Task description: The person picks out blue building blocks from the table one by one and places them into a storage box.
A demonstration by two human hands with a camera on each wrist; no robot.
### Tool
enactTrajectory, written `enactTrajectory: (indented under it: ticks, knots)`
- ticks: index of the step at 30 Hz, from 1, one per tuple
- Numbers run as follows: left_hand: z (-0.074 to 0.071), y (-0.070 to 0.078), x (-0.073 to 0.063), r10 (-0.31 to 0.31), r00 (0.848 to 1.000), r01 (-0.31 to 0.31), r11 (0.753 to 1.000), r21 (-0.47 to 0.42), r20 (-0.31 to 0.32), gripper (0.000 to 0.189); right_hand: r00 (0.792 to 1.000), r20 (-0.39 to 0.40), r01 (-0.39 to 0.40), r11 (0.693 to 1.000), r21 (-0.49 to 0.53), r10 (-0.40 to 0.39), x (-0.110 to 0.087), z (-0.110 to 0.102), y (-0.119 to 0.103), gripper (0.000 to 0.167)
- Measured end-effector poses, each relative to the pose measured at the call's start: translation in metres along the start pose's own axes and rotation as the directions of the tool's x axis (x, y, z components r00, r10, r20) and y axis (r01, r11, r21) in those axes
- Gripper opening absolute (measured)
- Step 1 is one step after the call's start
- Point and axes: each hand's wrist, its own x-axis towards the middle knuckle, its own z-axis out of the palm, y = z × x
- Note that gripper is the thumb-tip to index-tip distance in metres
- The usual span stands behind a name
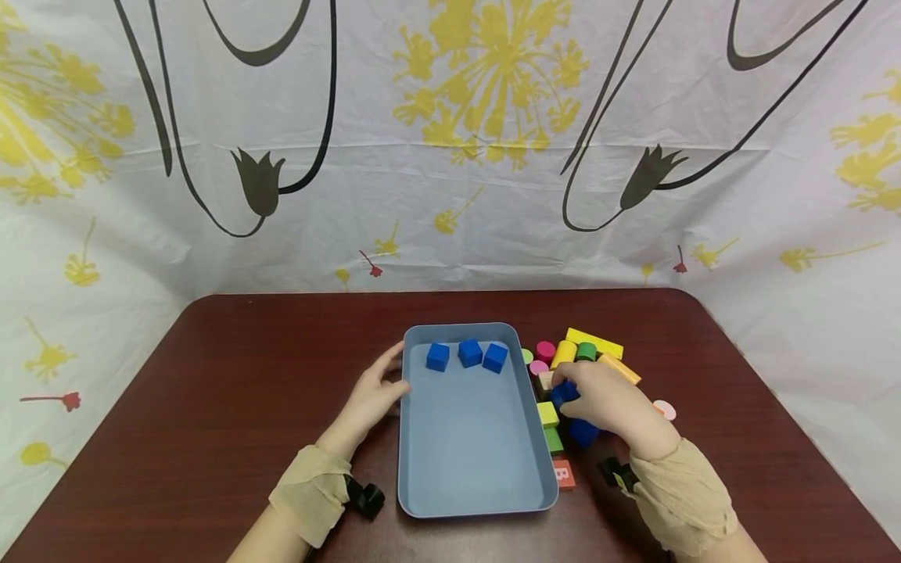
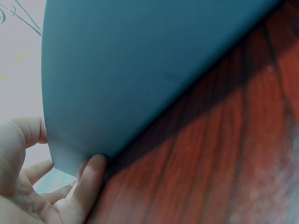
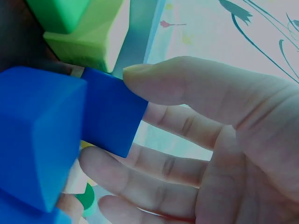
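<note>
My left hand (image 1: 373,397) holds the left side of a blue-grey tray (image 1: 479,469), its thumb over the rim and its fingers against the outer wall. Inside the tray, near its far end, sit three blue cubes, among them a middle blue cube (image 1: 470,353). Right of the tray my right hand (image 1: 607,399) pinches a blue block (image 3: 112,114) between thumb and fingers. Closer to the right wrist camera, a larger-looking blue block (image 3: 51,135) overlaps it. Another blue block (image 1: 583,432) lies just below that hand in the head view.
Beside the tray's right wall lie a yellow-green block (image 1: 547,414), a green block (image 1: 553,440) and a red block with a letter B (image 1: 564,475). Farther back are a long yellow block (image 1: 594,342), a yellow cylinder (image 1: 564,353) and a magenta piece (image 1: 545,351). A patterned cloth (image 1: 450,258) hangs behind the table.
</note>
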Motion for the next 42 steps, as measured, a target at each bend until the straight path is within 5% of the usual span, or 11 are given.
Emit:
enactTrajectory:
  ticks: [33,42]
  knots:
    - [0.0,-0.001,-0.001,0.003,1.0,-0.003,1.0,-0.008,-0.003,0.075,0.999,-0.014,-0.039,0.992,0.119,0.041,-0.007,-0.026,-0.006,0.031]
    - [0.0,0.0,-0.001,0.006,1.0,-0.006,1.0,-0.008,-0.005,0.074,0.996,-0.087,-0.009,0.996,0.091,0.017,-0.007,-0.032,-0.006,0.033]
